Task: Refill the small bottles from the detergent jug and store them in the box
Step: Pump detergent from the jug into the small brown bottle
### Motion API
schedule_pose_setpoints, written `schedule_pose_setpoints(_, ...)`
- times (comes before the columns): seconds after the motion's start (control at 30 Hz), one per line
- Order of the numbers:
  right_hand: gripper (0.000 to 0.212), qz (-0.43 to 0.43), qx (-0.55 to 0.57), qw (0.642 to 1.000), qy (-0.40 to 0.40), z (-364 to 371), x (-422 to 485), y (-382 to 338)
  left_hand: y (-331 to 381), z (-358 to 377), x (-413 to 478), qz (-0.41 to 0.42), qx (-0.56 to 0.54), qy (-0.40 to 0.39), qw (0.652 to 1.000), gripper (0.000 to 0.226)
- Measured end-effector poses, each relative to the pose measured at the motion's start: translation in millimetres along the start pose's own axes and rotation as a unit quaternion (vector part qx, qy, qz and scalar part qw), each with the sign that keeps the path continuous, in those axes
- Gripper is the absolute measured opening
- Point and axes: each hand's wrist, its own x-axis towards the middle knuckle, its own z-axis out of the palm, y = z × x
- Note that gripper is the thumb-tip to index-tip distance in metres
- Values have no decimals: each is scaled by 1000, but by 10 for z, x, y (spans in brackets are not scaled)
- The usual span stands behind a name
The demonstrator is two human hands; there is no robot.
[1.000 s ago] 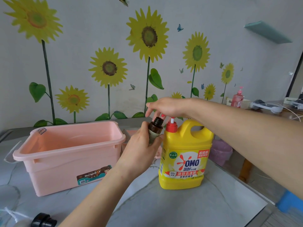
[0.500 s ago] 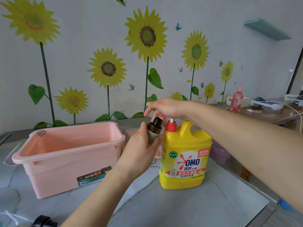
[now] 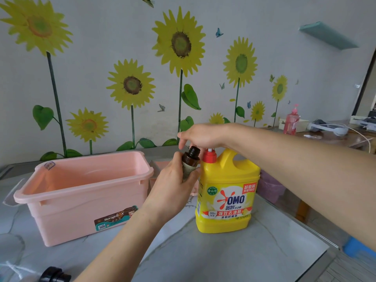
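Note:
A yellow detergent jug [image 3: 225,192] with a red pump collar stands on the marble table. My right hand [image 3: 200,136] rests on top of the pump head, palm down, and hides the head. My left hand [image 3: 173,186] grips a small brown bottle [image 3: 190,159] upright, its open mouth just left of the pump, under my right fingers. The pink storage box [image 3: 81,202] sits open to the left; nothing shows inside it.
A black cap [image 3: 54,274] lies at the table's near left edge. Behind the jug lie a pink lid [image 3: 160,167] and a purple container [image 3: 270,188]. A pink pump bottle [image 3: 291,121] stands on a wooden desk at right. The table's edge runs along the right.
Both hands stay where they were, bottle still under the pump. The pump stem looks slightly shorter under my right hand than one second ago.

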Motion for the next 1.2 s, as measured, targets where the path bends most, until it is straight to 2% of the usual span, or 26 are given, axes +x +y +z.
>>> schedule_pose_setpoints(0.13,51,-7,66,998,5,-38,-41,48,8,-7,10,2,-8,3,1000,23)
schedule_pose_setpoints(0.3,51,-7,-6,1000,16,18,-55,16,6,-6,14,-1,-10,6,1000,20)
schedule_pose_setpoints(0.47,52,-5,71,997,-1,-54,-39,24,12,-10,6,1,-15,8,1000,21)
schedule_pose_setpoints(0.63,52,3,4,1000,14,15,-50,11,-1,-15,15,-1,-13,4,1000,19)
schedule_pose_setpoints(0.8,51,0,70,998,-1,-68,-42,27,15,-12,7,4,-10,7,1000,22)
schedule_pose_setpoints(1.0,51,11,6,1000,14,26,-73,-5,-5,-16,11,3,-8,10,1000,20)
schedule_pose_setpoints(1.2,50,6,66,998,10,-57,-37,34,28,-27,9,10,-3,12,1000,22)
